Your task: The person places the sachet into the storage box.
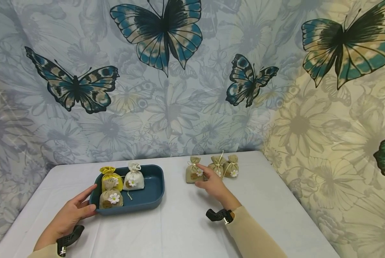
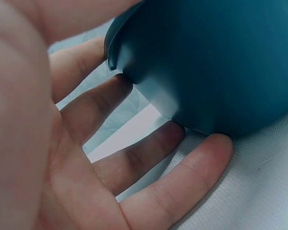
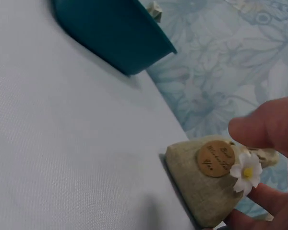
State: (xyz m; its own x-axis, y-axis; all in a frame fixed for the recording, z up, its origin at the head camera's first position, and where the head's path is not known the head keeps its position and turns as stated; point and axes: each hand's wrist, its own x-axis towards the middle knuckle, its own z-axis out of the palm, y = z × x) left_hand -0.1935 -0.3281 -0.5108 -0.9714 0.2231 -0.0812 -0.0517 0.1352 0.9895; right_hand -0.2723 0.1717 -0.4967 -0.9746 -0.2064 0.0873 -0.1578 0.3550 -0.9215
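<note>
My left hand (image 1: 66,216) rests against the left end of a blue tray (image 1: 154,186), spread fingertips touching its outer wall (image 2: 216,72). Inside the tray are a yellow drawstring sachet (image 1: 106,172), a white one (image 1: 137,175) and a beige one (image 1: 106,197), with white flowers. Over on the right, my right hand (image 1: 216,188) is at another beige sachet (image 1: 191,175), which stands upright on the table. In the right wrist view, the thumb is raised beside this sachet (image 3: 185,172) and some fingers reach behind it. Its round brown label and white flower face the camera.
Two more beige sachets (image 1: 232,165) stand side by side just right of my right hand, partly behind it. A white cloth covers the table (image 1: 179,222). Behind it hangs a butterfly-and-flower patterned backdrop (image 1: 179,107).
</note>
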